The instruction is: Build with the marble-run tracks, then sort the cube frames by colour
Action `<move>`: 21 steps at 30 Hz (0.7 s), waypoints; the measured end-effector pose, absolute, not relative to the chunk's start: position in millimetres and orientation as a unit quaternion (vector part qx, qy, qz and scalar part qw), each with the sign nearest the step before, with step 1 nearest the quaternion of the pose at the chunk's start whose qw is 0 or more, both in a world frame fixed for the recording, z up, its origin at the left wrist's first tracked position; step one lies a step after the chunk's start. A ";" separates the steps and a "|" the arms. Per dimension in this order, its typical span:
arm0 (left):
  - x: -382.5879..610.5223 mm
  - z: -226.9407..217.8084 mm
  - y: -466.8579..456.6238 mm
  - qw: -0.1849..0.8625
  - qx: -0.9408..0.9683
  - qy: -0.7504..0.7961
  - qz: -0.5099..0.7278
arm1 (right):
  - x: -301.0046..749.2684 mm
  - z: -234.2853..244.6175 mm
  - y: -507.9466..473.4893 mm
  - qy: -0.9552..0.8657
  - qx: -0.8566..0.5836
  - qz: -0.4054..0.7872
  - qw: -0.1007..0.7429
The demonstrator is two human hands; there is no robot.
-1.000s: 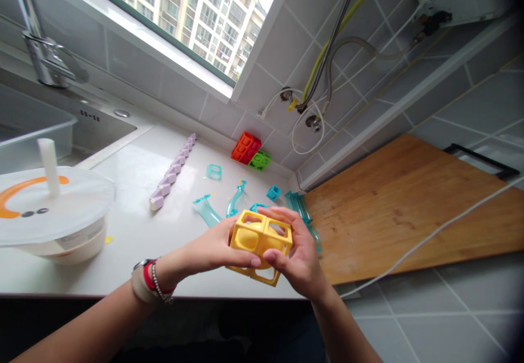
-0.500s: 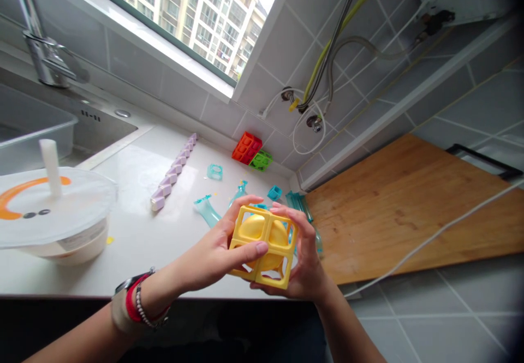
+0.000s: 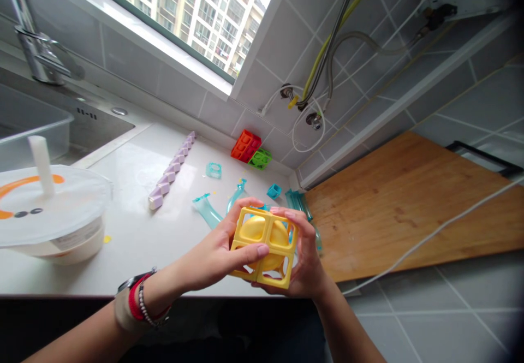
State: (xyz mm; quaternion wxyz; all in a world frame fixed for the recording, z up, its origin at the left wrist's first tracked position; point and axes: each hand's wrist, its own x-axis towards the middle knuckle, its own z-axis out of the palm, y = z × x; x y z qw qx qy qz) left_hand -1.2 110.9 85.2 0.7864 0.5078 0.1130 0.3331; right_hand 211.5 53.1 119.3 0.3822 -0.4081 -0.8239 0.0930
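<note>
Between my two hands is a yellow plastic cube (image 3: 273,235) with open window-like frames and rounded shapes inside. My left hand (image 3: 223,248) grips its left side, thumb across the front face and fingers behind the top. Closed around the right side is my right hand (image 3: 308,259), with fingertips on the top edge and more fingers underneath. The cube is held tilted above the counter's front edge. Just beyond it lie clear teal plastic pieces (image 3: 207,210) and a small blue cube (image 3: 274,190); some pieces are partly hidden by my hands.
A lilac zigzag strip (image 3: 168,177) lies on the white counter (image 3: 135,237). Red (image 3: 245,146) and green (image 3: 260,159) cubes stand against the wall. At left are a lidded tub (image 3: 61,237) and the sink (image 3: 110,128). A wooden board (image 3: 393,210) leans at right, crossed by a white cable.
The view has shifted very slightly. Both hands keep the same hold on the yellow cube, which has hardly moved.
</note>
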 end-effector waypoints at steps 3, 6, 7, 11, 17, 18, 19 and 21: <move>-0.1 84.4 110.6 0.789 0.504 0.115 0.333 | 213.4 118.9 54.8 -0.827 -0.402 0.092 0.382; 1.9 83.0 109.9 0.791 0.493 0.123 0.341 | 215.7 116.7 57.5 -0.831 -0.394 0.081 0.384; 2.5 82.9 109.5 0.792 0.488 0.129 0.344 | 216.4 115.8 58.2 -0.834 -0.389 0.075 0.384; 4.6 84.3 108.0 0.794 0.476 0.145 0.350 | 217.6 112.9 58.6 -0.840 -0.381 0.060 0.381; 8.8 83.5 107.0 0.802 0.457 0.135 0.361 | 216.2 112.8 55.0 -0.833 -0.399 0.066 0.378; 9.6 83.1 107.0 0.802 0.454 0.135 0.364 | 215.9 112.4 54.7 -0.831 -0.400 0.069 0.380; 10.3 82.8 107.1 0.801 0.452 0.136 0.368 | 215.7 111.7 54.5 -0.829 -0.401 0.073 0.383; 11.7 82.4 107.2 0.800 0.448 0.136 0.375 | 215.2 109.7 54.3 -0.824 -0.405 0.078 0.388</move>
